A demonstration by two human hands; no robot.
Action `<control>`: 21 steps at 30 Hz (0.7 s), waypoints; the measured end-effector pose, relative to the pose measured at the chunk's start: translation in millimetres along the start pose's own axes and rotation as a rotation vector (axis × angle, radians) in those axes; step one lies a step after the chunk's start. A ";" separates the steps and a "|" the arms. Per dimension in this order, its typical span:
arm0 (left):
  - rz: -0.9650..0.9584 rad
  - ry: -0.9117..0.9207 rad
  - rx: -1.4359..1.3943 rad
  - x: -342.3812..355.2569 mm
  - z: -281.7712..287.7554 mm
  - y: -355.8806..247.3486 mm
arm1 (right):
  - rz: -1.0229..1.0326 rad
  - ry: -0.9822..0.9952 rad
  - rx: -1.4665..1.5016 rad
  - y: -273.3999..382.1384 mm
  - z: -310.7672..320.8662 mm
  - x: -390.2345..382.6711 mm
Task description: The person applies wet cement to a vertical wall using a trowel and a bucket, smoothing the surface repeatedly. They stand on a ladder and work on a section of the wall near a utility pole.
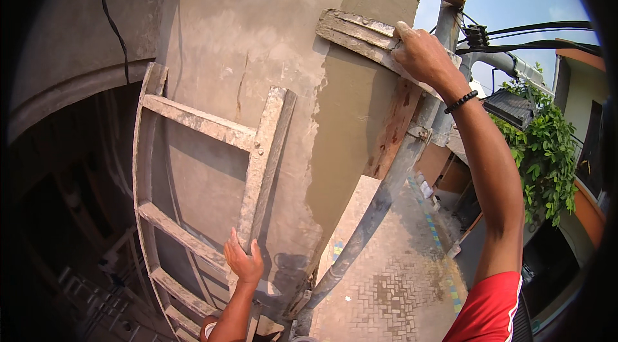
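Note:
My right hand is closed around the end of a long, mortar-smeared wooden plastering float. The float lies tilted against the upper wall, its far end pointing left. Below it, a strip of darker, wet-looking plaster runs down beside the wall's right edge. My left hand rests against the right rail of a worn, plaster-spattered wooden ladder. Its fingers point up along the rail and the thumb stands apart. Part of the rail is hidden behind this hand.
A wooden board lines the wall's edge, beside a slanting metal pole. Black cables cross at upper right. Below lies a paved lane, with a leafy plant to the right. Another cable hangs at upper left, above a dark opening.

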State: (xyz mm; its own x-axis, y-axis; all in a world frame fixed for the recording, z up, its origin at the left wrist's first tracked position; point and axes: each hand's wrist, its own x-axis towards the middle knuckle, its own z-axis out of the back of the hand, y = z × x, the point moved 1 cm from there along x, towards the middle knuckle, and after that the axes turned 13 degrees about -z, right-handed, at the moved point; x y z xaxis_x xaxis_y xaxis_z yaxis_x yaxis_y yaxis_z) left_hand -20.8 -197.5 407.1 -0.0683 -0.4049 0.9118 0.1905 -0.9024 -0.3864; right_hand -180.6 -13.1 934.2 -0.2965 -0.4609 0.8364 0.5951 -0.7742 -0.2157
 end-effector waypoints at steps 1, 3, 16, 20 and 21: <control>0.002 0.000 -0.005 -0.3 -0.2 0.9 | -0.012 -0.003 0.010 -3.0 -0.3 -1.4; 0.014 0.004 -0.016 -2.1 -0.4 3.0 | -0.017 -0.015 -0.014 -9.3 -0.1 -4.5; 0.057 0.032 -0.060 -1.8 0.3 3.4 | -0.166 0.043 0.083 -115.8 47.1 -114.4; 0.016 0.007 -0.066 -2.6 -2.2 5.4 | -0.167 -0.106 0.137 -110.3 61.1 -112.3; 0.018 0.006 -0.054 -2.6 2.1 8.7 | -0.175 -0.141 0.177 -98.8 55.3 -101.5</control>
State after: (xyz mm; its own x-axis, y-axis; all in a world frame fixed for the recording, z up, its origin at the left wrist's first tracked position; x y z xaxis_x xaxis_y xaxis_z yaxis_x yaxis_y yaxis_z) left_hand -16.9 -204.0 401.7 -0.0714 -0.4221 0.9037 0.1390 -0.9014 -0.4100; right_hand -168.0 134.2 898.5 -0.3068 -0.2526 0.9176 0.6687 -0.7433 0.0190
